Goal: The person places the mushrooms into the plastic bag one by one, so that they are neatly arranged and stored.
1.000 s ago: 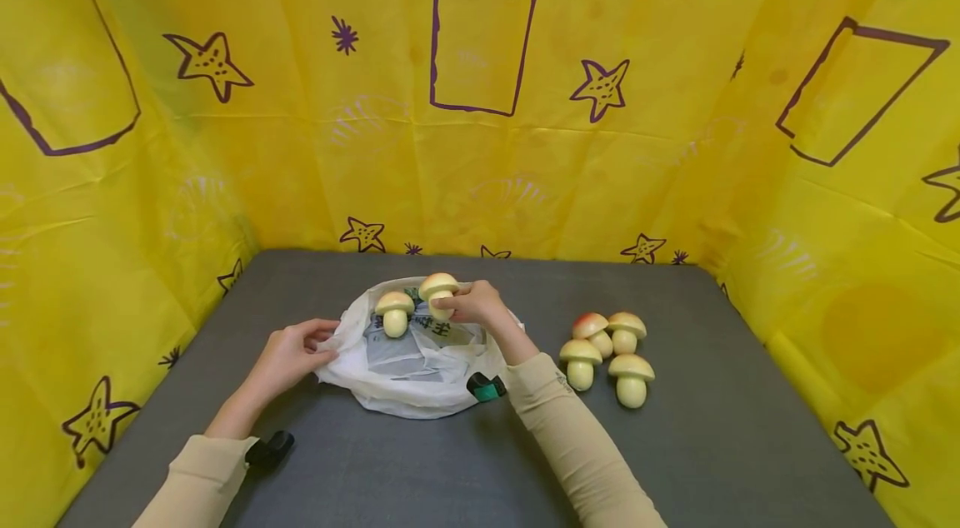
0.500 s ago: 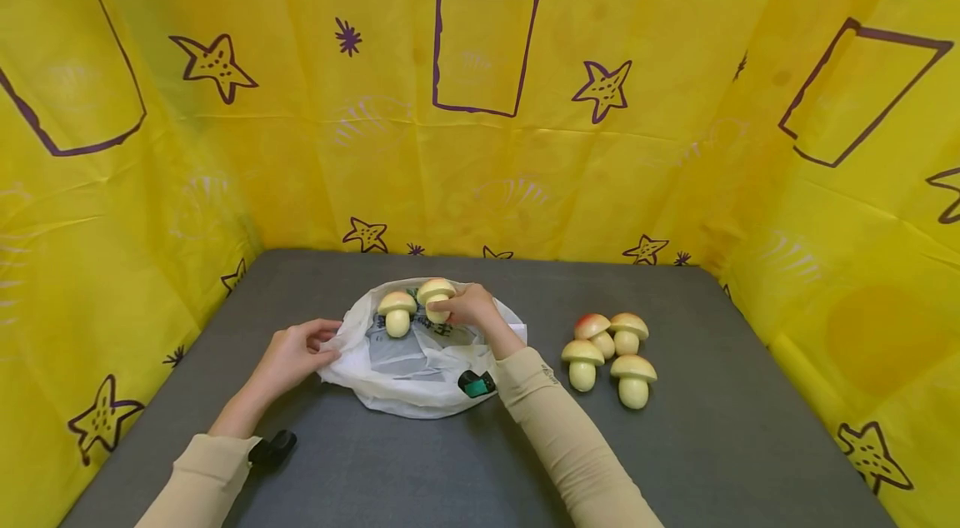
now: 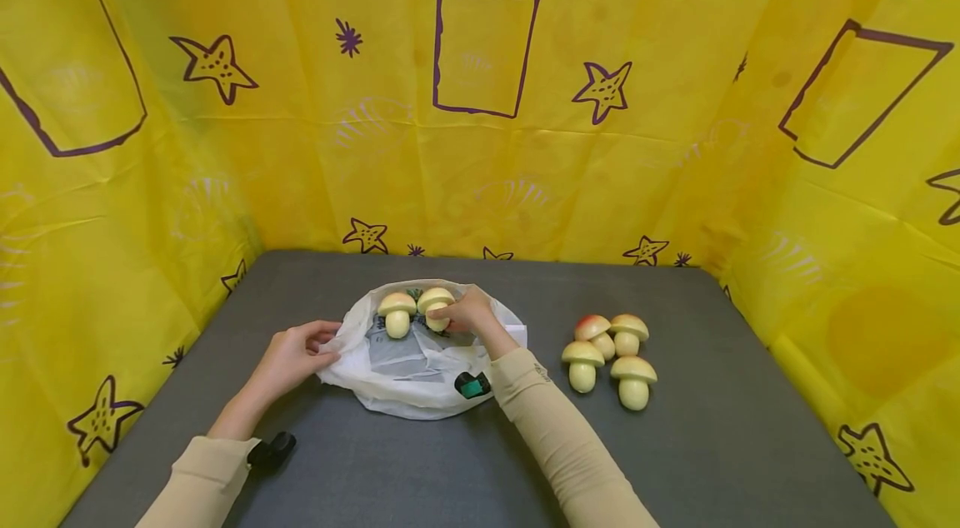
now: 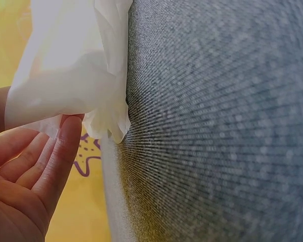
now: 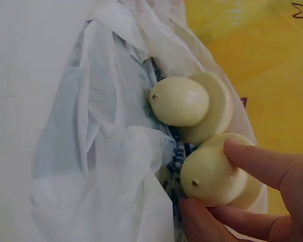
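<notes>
A white plastic bag (image 3: 420, 403) lies spread with its mouth open on the dark table. My left hand (image 3: 296, 355) pinches its rim at the left; in the left wrist view the thin film (image 4: 65, 91) passes between thumb and fingers. Inside the bag, my right hand (image 3: 471, 311) holds a toy mushroom (image 5: 212, 176) by its stem, thumb on one side and fingers on the other. Right beside it in the bag is a second toy mushroom (image 5: 182, 101), with a pale stem and a cream cap tinged orange in the head view.
Several more toy mushrooms (image 3: 592, 328) stand in a cluster on the grey table (image 3: 375, 470), right of the bag. Yellow cloth walls (image 3: 480, 170) with purple drawings enclose the table at the back and both sides.
My right hand has lowered its mushroom into the bag, slightly down and left, until it sits level with the other one. My left hand keeps its grip on the rim.
</notes>
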### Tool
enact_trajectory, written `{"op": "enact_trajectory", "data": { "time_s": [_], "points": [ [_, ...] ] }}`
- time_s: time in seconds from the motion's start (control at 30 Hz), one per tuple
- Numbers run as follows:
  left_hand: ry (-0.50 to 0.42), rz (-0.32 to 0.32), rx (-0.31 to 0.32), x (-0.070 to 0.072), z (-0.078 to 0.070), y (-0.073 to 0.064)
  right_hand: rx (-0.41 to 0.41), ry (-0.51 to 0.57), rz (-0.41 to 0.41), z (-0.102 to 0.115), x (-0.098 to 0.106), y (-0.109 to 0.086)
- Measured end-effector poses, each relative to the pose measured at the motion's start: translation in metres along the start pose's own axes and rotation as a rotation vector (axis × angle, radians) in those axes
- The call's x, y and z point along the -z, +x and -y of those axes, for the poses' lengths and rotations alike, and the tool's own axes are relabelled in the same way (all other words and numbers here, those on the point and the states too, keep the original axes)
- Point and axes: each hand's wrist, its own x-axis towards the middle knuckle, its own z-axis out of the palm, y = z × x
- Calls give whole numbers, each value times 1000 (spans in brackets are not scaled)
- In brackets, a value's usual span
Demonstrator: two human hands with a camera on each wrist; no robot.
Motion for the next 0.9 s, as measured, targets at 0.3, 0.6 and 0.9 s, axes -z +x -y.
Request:
{"op": "enact_trajectory", "data": {
  "time_s": [0.3, 0.6, 0.9],
  "points": [
    [10, 8, 19, 0, 1, 0, -11, -49, 53, -1, 1, -4],
    [7, 2, 16, -1, 2, -1, -30, 7, 90, -5, 3, -2],
    [15, 2, 16, 0, 1, -1, -54, 67, 86, -5, 3, -2]
  ]
}}
